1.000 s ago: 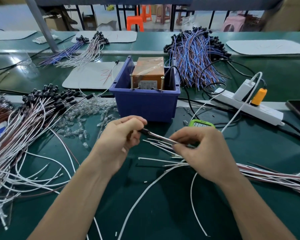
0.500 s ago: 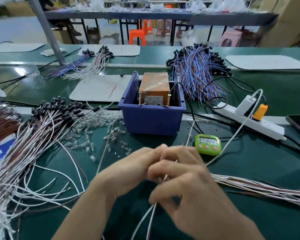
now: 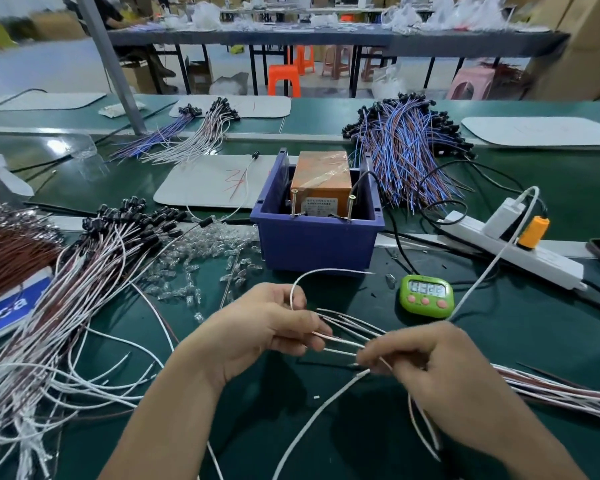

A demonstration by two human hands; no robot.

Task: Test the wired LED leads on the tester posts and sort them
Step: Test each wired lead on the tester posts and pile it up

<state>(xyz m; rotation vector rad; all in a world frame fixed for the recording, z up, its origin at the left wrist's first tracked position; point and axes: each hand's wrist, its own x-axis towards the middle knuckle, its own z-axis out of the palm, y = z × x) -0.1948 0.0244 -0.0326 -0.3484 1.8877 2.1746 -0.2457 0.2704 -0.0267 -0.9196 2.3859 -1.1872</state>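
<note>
As L hand (image 3: 257,327) grips leads (image 3: 340,340), R hand (image 3: 440,368) pinches.

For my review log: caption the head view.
Left hand and right hand hold white leads near the blue tester bin.

1 head-worn wide-angle view looks forward and down over the dark green workbench mat (image 3: 520,327); the left hand (image 3: 257,334) and right hand (image 3: 440,368) sit close below, the square blue plastic bin (image 3: 312,244) mid-frame, the long grey table (image 3: 326,38) farther off.
</note>
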